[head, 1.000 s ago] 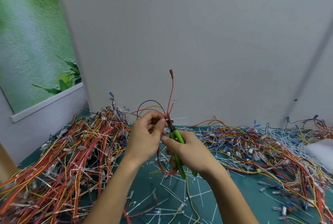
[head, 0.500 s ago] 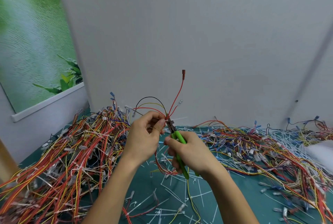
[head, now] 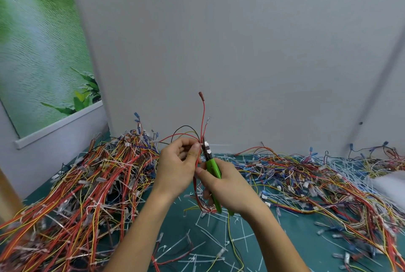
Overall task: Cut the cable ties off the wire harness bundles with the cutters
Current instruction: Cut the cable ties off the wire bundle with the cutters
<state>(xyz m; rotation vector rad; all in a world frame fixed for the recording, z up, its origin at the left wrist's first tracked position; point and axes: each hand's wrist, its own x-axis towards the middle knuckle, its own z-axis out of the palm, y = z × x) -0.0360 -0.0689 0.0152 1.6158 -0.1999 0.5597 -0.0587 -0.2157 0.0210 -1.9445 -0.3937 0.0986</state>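
Note:
My left hand (head: 177, 166) pinches a small wire harness bundle (head: 202, 125) of red, black and yellow wires, held upright above the green mat. One red wire ends in a terminal high up; the lower loops hang between my hands. My right hand (head: 228, 186) grips the green-handled cutters (head: 212, 166), their dark jaws pointing up at the spot where my left thumb and fingers hold the bundle. A thin white cable tie (head: 219, 145) sticks out to the right at the jaws.
A big heap of red, orange and yellow harnesses (head: 76, 195) fills the left of the green mat (head: 291, 234). Another spread of wires (head: 306, 179) lies to the right. Cut white cable ties (head: 210, 241) litter the mat in front. A grey wall stands close behind.
The bundle's tall red wire swung right and then back toward upright. Both hands stay together in the same place, cutters at the bundle.

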